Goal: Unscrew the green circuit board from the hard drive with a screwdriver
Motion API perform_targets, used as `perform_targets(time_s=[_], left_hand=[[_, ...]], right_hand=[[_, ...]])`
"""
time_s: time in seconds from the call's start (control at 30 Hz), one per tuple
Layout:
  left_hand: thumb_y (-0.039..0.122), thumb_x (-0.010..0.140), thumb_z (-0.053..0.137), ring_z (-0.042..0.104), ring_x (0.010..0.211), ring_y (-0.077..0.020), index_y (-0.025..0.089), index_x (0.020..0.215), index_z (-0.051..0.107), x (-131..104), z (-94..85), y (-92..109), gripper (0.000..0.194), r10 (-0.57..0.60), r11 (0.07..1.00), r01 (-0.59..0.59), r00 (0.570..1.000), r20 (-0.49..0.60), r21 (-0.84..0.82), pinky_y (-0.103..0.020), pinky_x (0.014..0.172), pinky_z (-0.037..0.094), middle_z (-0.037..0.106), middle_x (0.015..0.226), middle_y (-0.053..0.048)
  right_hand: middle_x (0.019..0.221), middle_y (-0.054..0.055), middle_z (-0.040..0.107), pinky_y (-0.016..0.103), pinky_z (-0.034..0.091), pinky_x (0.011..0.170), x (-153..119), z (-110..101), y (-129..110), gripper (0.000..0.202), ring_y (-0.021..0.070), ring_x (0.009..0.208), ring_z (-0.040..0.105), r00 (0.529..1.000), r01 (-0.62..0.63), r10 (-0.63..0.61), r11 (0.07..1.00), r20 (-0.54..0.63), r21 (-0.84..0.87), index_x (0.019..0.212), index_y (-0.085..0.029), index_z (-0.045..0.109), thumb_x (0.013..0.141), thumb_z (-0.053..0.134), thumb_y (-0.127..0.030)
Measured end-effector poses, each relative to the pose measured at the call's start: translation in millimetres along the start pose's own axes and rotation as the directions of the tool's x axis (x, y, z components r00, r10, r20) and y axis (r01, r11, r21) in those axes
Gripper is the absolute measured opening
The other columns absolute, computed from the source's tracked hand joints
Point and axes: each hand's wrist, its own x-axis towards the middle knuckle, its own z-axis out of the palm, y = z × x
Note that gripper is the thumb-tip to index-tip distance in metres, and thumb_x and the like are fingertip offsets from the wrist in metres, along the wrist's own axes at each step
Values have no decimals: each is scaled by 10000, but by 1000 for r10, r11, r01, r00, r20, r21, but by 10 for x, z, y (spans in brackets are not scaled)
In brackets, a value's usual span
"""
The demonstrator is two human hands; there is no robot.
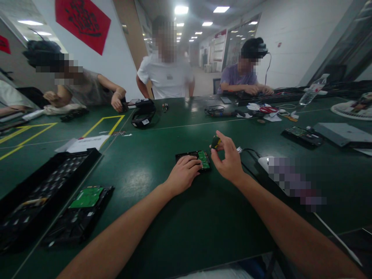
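Near the middle of the green table lies a hard drive (204, 161) with its green circuit board facing up. My left hand (186, 170) rests over its left part, fingers curled on top and thumb hidden, holding it against the table. Just right of the drive and raised above it, my right hand (228, 159) pinches a small black-and-yellow object (215, 142) between thumb and fingers. Its exact kind cannot be made out, and part of it is behind the fingers.
At left lie a black tray (94, 154) and another drive with a green board (87, 197). To the right are a white device with cables (280, 182), a third drive (302, 136), a grey box (340, 133) and a bottle (315, 90). Several people are across the table.
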Motion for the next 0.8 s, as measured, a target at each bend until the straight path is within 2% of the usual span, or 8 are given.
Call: perform_targets(time_s=[0.07, 0.27, 0.37, 0.53, 0.8], left_hand=[[250, 1036, 588, 558, 1350, -297, 200, 1302, 667, 3, 0, -1, 282, -1, 1000, 1, 1000, -1, -5, -545, 1156, 449, 700, 1326, -103], [240, 1029, 596, 557, 1346, -303, 191, 1316, 661, 1, 4, 0, 299, -3, 1000, 3, 1000, -9, -8, -550, 1152, 452, 698, 1324, -108], [244, 1024, 605, 564, 1341, -302, 207, 1321, 665, -3, 9, 1, 306, -7, 1000, 6, 1000, -20, -11, -556, 1143, 461, 699, 1318, -110], [239, 1021, 605, 557, 1344, -300, 194, 1341, 658, -4, 12, -4, 327, -5, 1000, 5, 1000, -10, 5, -547, 1148, 463, 690, 1327, -115], [246, 1032, 584, 547, 1347, -310, 192, 1363, 648, -15, 15, -5, 342, 1, 1000, -1, 1000, 3, 17, -550, 1144, 465, 674, 1346, -115]], right_hand=[[1398, 128, 567, 481, 650, 941, -6, 15, 5, 658, 255, 1100, 672, 1000, -5, 5, 1000, 4, 15, 1615, -325, 326, 1007, 565, -250], [1283, 117, 602, 467, 671, 842, -5, 16, -17, 685, 229, 915, 681, 996, -53, 52, 998, -75, -16, 1592, -311, 347, 979, 653, -320], [1273, 115, 604, 466, 668, 850, 0, 3, -35, 650, 232, 933, 682, 997, -43, 41, 999, -64, -22, 1570, -302, 381, 981, 654, -325], [1315, 124, 612, 477, 648, 929, -6, 21, -32, 635, 228, 980, 703, 998, -47, 48, 999, -36, 23, 1592, -290, 342, 1010, 595, -271], [1303, 115, 579, 442, 667, 824, -5, 22, -2, 613, 219, 948, 683, 997, -29, 30, 1000, -71, 8, 1534, -299, 405, 977, 661, -309]])
